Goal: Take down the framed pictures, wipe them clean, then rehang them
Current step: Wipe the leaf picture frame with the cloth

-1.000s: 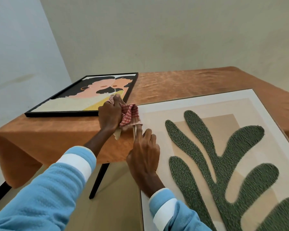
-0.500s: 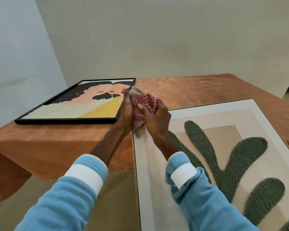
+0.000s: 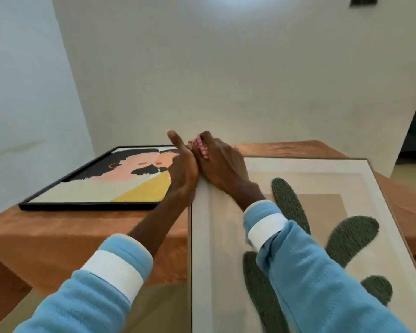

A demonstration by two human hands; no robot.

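Wiping the pale wooden-framed green-plant picture's (image 3: 322, 179) far left corner
Right hand (image 3: 216, 162) is gripping a red-checked cloth (image 3: 199, 146) there; left hand's (image 3: 183, 169) grasp is unclear. Steadying it and pressing lightly seems wise.

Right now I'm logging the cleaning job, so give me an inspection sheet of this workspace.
Surface: table under an orange cover.
Job's things: black-framed picture lying flat, left; plant picture flat, right, overhanging the near edge; checked rag at its far left corner.
Clutter: nothing seen.
Hands: right hand has a grip on the rag; left hand beside it at the frame's edge, hold unclear.
Cables: nothing seen.
Surroundings: pale wall behind.
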